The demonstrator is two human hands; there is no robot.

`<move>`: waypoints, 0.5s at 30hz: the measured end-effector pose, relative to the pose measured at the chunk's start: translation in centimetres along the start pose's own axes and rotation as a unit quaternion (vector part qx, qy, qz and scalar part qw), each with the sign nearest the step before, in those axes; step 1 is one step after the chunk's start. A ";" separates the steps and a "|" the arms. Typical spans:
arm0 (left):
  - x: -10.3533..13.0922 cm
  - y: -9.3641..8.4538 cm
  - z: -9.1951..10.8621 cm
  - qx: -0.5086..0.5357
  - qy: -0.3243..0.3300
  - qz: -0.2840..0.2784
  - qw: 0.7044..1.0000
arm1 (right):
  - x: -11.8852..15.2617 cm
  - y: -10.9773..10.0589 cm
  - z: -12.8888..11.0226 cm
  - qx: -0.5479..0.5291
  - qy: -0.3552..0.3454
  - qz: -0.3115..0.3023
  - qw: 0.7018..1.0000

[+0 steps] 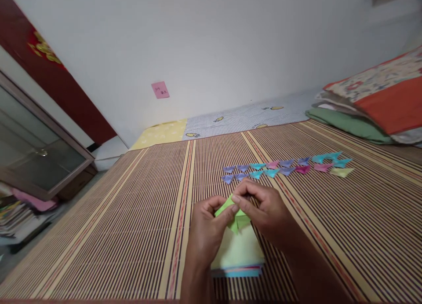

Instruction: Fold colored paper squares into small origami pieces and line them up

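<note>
A bright green piece of folded paper (234,225) is pinched between my two hands, its top edge hidden by my fingers. My left hand (211,225) grips it from the left, thumb lying across the front. From the right, my right hand (260,207) closes thumb and fingers on its upper edge. Just below the hands lies a stack of coloured paper (240,251), pale yellow on top with blue and pink edges beneath. Beyond my fingers, two rows of small folded paper pieces (286,171) in purple, blue, pink and yellow lie on the striped mat (151,216).
Folded bedding, with an orange and floral piece (385,97) over a green one (349,124), is piled at the right. A pink note (160,89) sticks to the white wall (231,44). Left of the mat are a glass-fronted cabinet (39,141) and stacked books (20,216).
</note>
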State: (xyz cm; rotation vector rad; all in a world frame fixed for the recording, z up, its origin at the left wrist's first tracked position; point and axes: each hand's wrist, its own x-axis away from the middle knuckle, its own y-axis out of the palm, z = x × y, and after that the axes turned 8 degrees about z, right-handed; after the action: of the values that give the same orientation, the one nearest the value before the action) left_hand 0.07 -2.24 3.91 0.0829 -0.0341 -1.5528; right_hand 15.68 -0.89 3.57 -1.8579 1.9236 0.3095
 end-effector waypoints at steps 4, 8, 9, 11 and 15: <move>-0.3 -0.4 -0.7 0.071 -0.003 0.046 0.996 | 0.0 0.1 0.4 -0.052 0.068 -0.005 0.996; -0.8 -0.6 -1.2 0.142 -0.007 0.077 0.987 | 0.1 0.3 0.7 -0.073 0.099 -0.017 0.992; -0.9 -0.6 -1.2 0.154 -0.009 0.078 0.985 | 0.1 0.4 0.7 -0.079 0.102 -0.011 0.992; -1.0 -0.4 -1.2 0.169 -0.011 0.081 0.982 | 0.2 0.7 0.8 -0.096 0.113 0.005 0.989; -1.0 -0.1 -1.1 0.179 -0.009 0.085 0.980 | 0.3 1.1 0.8 -0.147 0.145 0.023 0.978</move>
State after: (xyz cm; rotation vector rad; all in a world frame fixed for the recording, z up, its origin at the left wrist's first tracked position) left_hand 0.04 -1.23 2.80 0.3425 -0.3283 -1.3628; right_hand 14.72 -0.74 2.57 -2.1509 2.2156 0.3733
